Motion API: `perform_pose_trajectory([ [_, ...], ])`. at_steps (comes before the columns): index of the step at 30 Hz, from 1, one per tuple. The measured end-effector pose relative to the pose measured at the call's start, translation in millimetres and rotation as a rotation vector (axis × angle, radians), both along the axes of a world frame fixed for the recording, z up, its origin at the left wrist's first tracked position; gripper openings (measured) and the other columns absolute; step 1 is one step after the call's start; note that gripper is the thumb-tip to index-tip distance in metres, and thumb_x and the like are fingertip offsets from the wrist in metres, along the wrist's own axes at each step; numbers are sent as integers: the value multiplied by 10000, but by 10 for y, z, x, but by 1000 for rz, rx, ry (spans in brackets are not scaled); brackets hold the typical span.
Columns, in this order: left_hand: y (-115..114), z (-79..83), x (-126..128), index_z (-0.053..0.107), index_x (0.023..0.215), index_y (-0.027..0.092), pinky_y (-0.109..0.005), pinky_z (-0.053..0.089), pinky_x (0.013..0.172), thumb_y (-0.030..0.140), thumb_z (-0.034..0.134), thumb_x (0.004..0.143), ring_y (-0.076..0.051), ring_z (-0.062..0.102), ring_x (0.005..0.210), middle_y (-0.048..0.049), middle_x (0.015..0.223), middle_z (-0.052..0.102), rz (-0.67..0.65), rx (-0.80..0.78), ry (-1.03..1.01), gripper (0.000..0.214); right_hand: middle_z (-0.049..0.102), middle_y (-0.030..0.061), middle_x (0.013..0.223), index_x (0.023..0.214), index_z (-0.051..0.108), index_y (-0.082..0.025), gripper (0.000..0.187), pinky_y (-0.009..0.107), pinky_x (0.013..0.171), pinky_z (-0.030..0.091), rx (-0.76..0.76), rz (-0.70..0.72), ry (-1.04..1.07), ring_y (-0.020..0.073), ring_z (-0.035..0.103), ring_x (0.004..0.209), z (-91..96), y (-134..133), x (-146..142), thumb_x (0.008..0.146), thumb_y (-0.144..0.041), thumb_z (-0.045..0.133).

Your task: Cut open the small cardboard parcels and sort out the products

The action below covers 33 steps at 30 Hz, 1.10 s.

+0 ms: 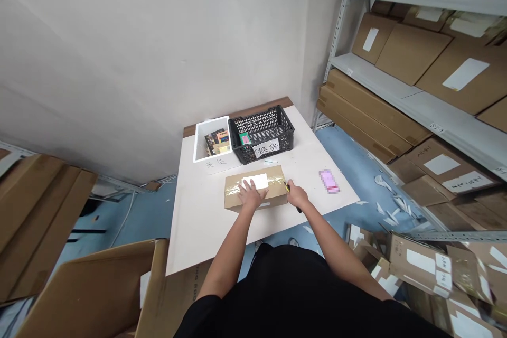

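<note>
A taped cardboard box point(237, 194) with a white label lies in the middle of the white table point(198, 222). My left hand point(251, 194) rests flat on top of the box, fingers spread, next to the label. My right hand point(297, 196) is closed round a small knife-like tool point(288, 188) with a yellow and black handle, whose tip sits at the box's right end.
Behind the box stand a white bin point(199, 140) with small packets and a black mesh basket point(273, 132) with a paper sign. A pink blurred item point(329, 181) lies at the right. Metal shelves point(415, 100) with cartons stand on the right. Open cartons point(99, 285) stand near left.
</note>
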State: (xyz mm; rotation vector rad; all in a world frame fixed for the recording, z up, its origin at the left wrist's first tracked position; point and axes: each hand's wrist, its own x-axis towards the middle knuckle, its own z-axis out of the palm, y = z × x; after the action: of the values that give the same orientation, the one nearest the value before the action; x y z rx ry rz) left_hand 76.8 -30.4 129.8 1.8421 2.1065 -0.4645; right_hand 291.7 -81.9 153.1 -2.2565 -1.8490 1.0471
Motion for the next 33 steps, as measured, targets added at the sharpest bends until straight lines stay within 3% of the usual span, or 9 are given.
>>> perform_pose_trajectory([
  [5,-31,21,-26,93,1707,164,-623,230,1248,837,320,899,-471,44,1613,-168,1779,16,-4,19,-10,1076,749,89,1087,1360,482,-264,346,273,685,391,114,-78,-8,243,721,959,-24,31,52,1016,-241,504],
  [8,-22,20,-30,100,1706,158,-626,220,1251,836,330,896,-474,50,1611,-176,1777,12,-3,17,-9,1081,751,95,1115,1379,480,-265,359,278,693,391,157,-47,-22,250,713,1003,-4,118,37,1021,-233,489],
  [12,8,7,-29,75,1707,156,-627,206,1256,852,314,889,-470,34,1613,-172,1778,-20,2,-8,-5,1101,753,105,1121,1389,490,-256,417,286,714,407,104,23,-54,258,715,1015,28,194,-72,979,-192,535],
  [17,49,-12,-37,67,1707,165,-630,217,1253,868,315,876,-469,18,1614,-166,1779,-28,5,-22,-19,1117,758,127,1062,1448,455,-231,570,315,770,435,48,50,-113,285,723,1023,16,84,-167,907,-119,597],
  [25,4,-76,6,106,1706,155,-657,268,1215,858,332,883,-494,40,1602,-177,1778,29,-7,17,-25,1105,756,120,1037,1372,520,-239,472,305,742,432,39,89,-90,289,729,975,51,-61,50,915,-153,599],
  [28,25,-21,-129,229,1687,167,-650,335,1172,832,393,893,-509,162,1569,-205,1755,173,-80,88,-56,1049,758,105,1028,1428,497,-261,441,305,734,436,117,-16,-27,280,729,945,-53,-199,117,990,-220,512],
  [31,134,83,-469,469,1583,232,-550,390,1162,691,394,984,-422,394,1472,-172,1636,445,-163,167,-145,758,758,83,1015,1543,382,-268,534,309,749,461,200,-226,89,276,729,934,-260,-341,93,1024,-346,481],
  [33,211,130,-726,514,1548,240,-500,399,1166,597,352,1029,-376,437,1452,-153,1600,494,-97,219,-168,650,755,73,1020,1545,375,-253,626,310,761,485,212,-335,192,276,730,928,-417,-385,10,983,-462,555],
])
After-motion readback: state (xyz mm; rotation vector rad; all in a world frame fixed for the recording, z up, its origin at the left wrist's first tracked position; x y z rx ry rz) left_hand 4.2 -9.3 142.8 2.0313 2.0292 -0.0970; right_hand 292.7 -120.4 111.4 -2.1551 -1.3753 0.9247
